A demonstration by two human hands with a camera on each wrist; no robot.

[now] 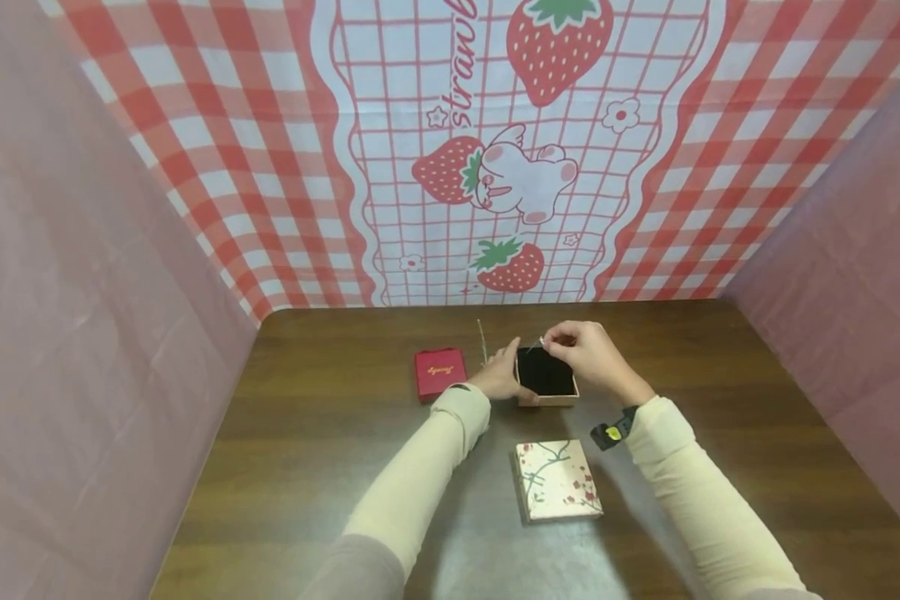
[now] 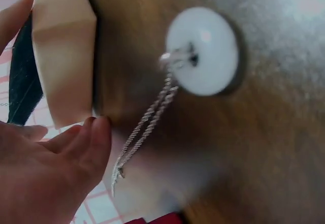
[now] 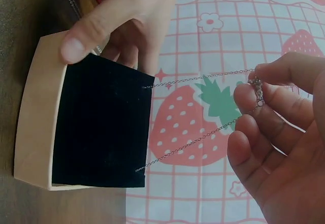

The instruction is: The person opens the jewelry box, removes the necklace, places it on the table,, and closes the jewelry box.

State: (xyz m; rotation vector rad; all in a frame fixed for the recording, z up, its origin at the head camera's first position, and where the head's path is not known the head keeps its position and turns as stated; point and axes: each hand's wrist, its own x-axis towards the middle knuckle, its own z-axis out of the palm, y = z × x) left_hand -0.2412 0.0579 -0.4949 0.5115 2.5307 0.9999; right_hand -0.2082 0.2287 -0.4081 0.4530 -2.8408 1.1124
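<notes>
My left hand [image 1: 498, 377] grips the side of a small cream jewelry box [image 3: 38, 122], its thumb over the rim. A black padded insert [image 3: 101, 127] fills the box. My right hand [image 1: 592, 357] is at the box's far right and pinches the small silver pendant [image 3: 257, 89] of a thin necklace. Two strands of its chain [image 3: 200, 78] run taut from the pendant to the insert's edge. Beside the left hand, a second necklace with a white round pendant [image 2: 216, 56] and a doubled silver chain [image 2: 147, 117] lies on the table.
Left of the box sits a red jewelry box [image 1: 440, 373] with gold lettering. Nearer to me lies a cream box lid or box with a floral branch print [image 1: 558, 481]. A strawberry-print cloth [image 1: 390, 167] hangs behind the wooden table [image 1: 307, 433].
</notes>
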